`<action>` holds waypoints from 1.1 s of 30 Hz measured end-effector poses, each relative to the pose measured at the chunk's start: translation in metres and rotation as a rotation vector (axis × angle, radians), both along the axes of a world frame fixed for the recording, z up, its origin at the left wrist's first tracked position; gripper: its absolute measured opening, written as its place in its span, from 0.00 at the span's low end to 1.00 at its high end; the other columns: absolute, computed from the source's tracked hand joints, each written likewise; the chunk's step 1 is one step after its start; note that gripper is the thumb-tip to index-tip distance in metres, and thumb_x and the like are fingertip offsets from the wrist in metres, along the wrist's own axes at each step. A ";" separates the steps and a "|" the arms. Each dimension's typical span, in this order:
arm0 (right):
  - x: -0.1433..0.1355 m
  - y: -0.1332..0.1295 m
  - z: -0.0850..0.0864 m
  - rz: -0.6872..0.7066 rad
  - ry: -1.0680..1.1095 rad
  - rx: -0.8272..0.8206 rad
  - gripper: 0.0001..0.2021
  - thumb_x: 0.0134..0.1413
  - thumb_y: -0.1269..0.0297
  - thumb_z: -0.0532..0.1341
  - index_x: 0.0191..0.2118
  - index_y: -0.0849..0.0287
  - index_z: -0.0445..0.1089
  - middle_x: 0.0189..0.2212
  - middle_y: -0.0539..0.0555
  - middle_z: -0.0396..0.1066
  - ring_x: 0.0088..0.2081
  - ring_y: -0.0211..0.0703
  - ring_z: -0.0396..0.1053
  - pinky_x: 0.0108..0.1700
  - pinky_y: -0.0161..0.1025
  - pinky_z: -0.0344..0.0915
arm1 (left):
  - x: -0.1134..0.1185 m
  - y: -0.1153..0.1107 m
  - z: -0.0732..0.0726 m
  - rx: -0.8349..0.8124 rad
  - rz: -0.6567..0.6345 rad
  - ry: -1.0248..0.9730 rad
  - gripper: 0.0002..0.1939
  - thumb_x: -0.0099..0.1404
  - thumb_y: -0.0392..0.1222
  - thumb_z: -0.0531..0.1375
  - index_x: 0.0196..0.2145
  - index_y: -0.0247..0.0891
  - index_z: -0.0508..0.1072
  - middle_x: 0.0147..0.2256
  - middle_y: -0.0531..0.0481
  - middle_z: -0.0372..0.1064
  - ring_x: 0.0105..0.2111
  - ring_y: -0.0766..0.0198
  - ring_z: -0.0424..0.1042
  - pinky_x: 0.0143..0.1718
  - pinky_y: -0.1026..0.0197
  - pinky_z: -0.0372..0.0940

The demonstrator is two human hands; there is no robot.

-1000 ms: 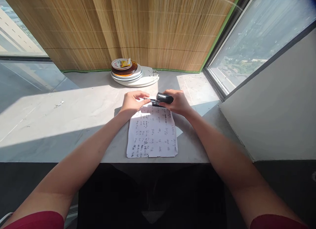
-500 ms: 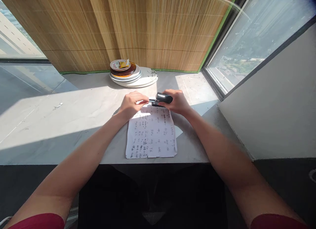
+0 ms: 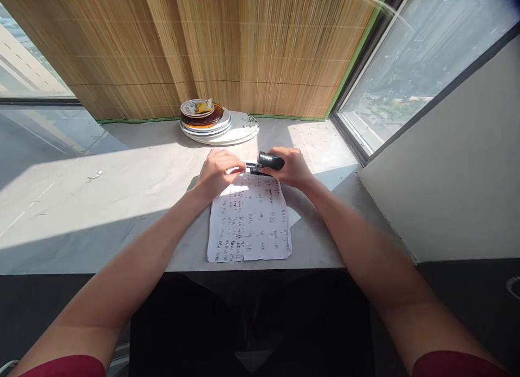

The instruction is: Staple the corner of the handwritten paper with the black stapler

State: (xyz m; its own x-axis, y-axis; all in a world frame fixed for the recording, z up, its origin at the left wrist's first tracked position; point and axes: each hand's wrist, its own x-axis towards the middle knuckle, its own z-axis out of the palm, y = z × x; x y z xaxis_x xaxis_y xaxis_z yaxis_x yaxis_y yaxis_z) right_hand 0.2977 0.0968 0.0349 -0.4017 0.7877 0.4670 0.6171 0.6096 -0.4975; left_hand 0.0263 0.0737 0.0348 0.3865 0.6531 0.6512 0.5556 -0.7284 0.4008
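A black stapler [image 3: 270, 161] is in my right hand [image 3: 291, 164], its fingers wrapped round the body and its parts spread apart toward the left. My left hand [image 3: 222, 168] is closed in a pinch on a thin dark strip [image 3: 251, 165] that reaches into the stapler's left end. Whether this strip is a stapler part or a row of staples cannot be made out. Beneath both hands lies a sheet of white paper [image 3: 255, 220] covered with handwriting, torn at its near edge. The hands and stapler hide its far edge.
A stack of plates [image 3: 205, 122] stands behind the hands, a small yellow packet [image 3: 203, 106] on top. Behind it hangs a bamboo blind [image 3: 203, 46]. Small white scraps [image 3: 95, 176] lie left on the grey counter [image 3: 134, 187]. A white wall [image 3: 442, 166] borders the right side.
Hardly anything differs. The view has shifted very slightly; both hands keep their hold at the stapler, and the paper stays in place.
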 end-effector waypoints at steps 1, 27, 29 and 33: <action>0.000 0.000 0.000 -0.004 0.002 0.000 0.11 0.55 0.56 0.73 0.39 0.54 0.75 0.35 0.53 0.76 0.37 0.48 0.70 0.45 0.48 0.66 | 0.001 -0.002 0.001 -0.022 0.019 -0.036 0.04 0.68 0.38 0.70 0.33 0.43 0.84 0.36 0.46 0.84 0.42 0.52 0.82 0.60 0.40 0.73; 0.000 -0.007 0.009 0.092 -0.032 -0.083 0.10 0.55 0.57 0.73 0.38 0.52 0.75 0.34 0.51 0.73 0.38 0.47 0.70 0.44 0.47 0.64 | 0.005 -0.009 0.009 -0.441 -0.029 -0.245 0.05 0.60 0.45 0.72 0.33 0.44 0.87 0.38 0.46 0.86 0.41 0.51 0.84 0.51 0.45 0.80; 0.003 -0.005 0.008 0.116 -0.001 -0.088 0.10 0.55 0.56 0.74 0.37 0.52 0.75 0.34 0.50 0.73 0.37 0.46 0.69 0.44 0.47 0.65 | 0.003 -0.008 0.008 -0.397 -0.040 -0.216 0.04 0.61 0.45 0.72 0.33 0.46 0.87 0.38 0.46 0.86 0.41 0.51 0.84 0.50 0.46 0.80; 0.015 0.000 0.009 0.130 0.061 -0.116 0.14 0.53 0.51 0.75 0.38 0.52 0.76 0.34 0.51 0.74 0.36 0.46 0.68 0.42 0.48 0.65 | -0.001 -0.008 0.012 -0.352 -0.046 -0.199 0.06 0.62 0.49 0.73 0.33 0.46 0.88 0.38 0.45 0.86 0.42 0.48 0.84 0.52 0.42 0.80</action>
